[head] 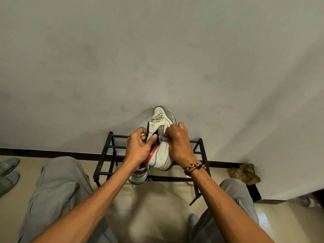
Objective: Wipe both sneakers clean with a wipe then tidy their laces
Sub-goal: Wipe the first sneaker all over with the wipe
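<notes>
The sneaker held up in the middle looks like smooth off-white leather or leather-like material, scuffed and faintly dirty, with a grey rubbery sole edge, woven laces and a glossy red heel collar. Under it, the rack is thin black metal tubing with a dull painted finish. The far wall is matt, smudged plaster. The near trousers are soft grey cloth. A braided cord bracelet circles the right wrist. The floor is pale, slightly glossy tile.

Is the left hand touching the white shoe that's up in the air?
Touching. The head view shows the left hand gripping the raised sneaker at its collar, thumb pressed flat on the tongue.
</notes>
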